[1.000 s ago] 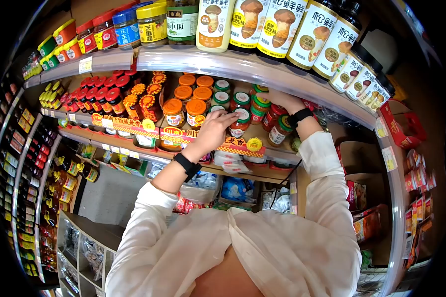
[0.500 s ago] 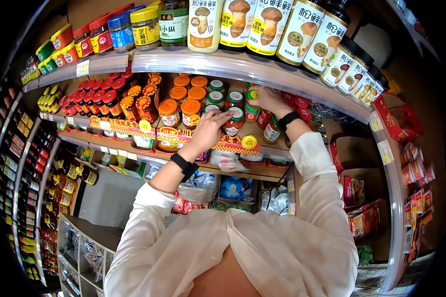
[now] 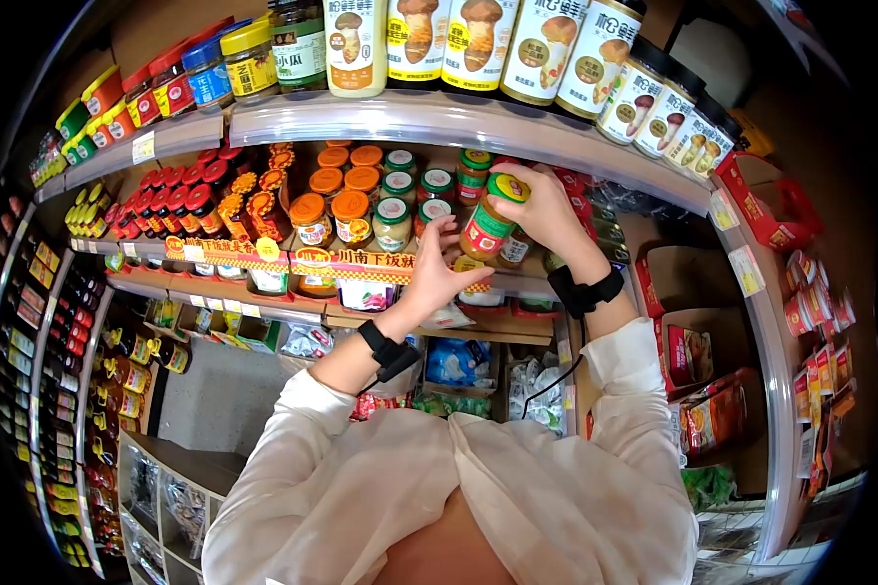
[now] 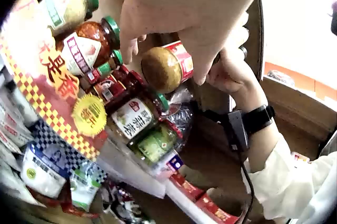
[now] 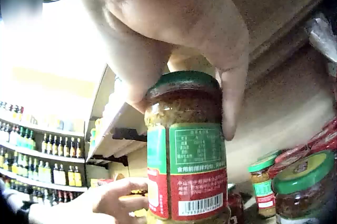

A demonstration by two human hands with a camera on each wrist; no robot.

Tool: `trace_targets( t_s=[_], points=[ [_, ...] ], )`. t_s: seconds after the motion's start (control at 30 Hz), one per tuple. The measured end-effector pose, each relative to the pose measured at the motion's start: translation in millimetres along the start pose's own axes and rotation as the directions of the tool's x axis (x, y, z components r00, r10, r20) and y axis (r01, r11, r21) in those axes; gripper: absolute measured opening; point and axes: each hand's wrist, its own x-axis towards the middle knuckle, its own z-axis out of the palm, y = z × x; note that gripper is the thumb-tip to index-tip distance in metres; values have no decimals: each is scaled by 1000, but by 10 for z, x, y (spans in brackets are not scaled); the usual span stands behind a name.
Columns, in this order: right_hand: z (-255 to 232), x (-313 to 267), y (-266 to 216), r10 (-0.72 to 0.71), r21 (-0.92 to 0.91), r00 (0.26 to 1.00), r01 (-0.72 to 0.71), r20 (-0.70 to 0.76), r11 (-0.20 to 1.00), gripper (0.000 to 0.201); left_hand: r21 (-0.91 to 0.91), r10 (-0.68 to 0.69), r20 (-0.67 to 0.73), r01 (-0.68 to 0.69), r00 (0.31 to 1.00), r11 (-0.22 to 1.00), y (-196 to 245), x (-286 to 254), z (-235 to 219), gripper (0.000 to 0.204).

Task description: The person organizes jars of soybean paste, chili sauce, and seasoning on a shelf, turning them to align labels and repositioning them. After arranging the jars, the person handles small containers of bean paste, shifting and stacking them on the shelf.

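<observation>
My right hand [image 3: 553, 212] grips a glass jar [image 3: 488, 230] by its green lid, thumb and fingers around the top. The jar is tilted and held out over the shelf front; its green and red label with a barcode shows in the right wrist view. My left hand [image 3: 433, 279] is just left of the jar, fingers spread and slightly bent, palm towards it, holding nothing. From the left wrist view the brownish bottom of the jar [image 4: 160, 70] shows beyond the left hand. Behind the held jar stands a similar green-lidded jar [image 3: 473, 177].
Orange-lidded jars [image 3: 351, 220] and pale jars with green lids [image 3: 393, 226] stand to the left on the same shelf. A red and yellow promotional strip [image 3: 353, 265] runs along its front. The upper shelf edge [image 3: 439, 122] overhangs the jars, with tall labelled bottles [image 3: 471, 44] above.
My right hand has drawn the green-lidded jar forward out of the shelf. My left hand has come off a jar top and lowered slightly, its fingers opening towards the held jar.
</observation>
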Motion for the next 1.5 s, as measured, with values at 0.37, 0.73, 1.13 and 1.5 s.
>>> trace_targets(
  t_s=[0.37, 0.73, 1.13, 1.5],
  points=[
    [-431, -249, -182, 25, 37, 984, -32, 174, 999, 59, -728, -157, 219, 269, 963, 631, 171, -191, 60, 47],
    [-575, -449, -407, -130, 696, 923, -174, 361, 697, 51, -585, 77, 800, 801, 596, -122, 276, -547, -135, 74],
    [-129, -471, -169, 102, 434, 993, -118, 60, 893, 57, -223, 29, 320, 46, 947, 974, 365, -285, -140, 72],
    [-54, -208, 53, 36, 3, 981, -37, 190, 999, 66, -3, -19, 214, 20, 977, 1000, 179, -5, -10, 72]
  ],
)
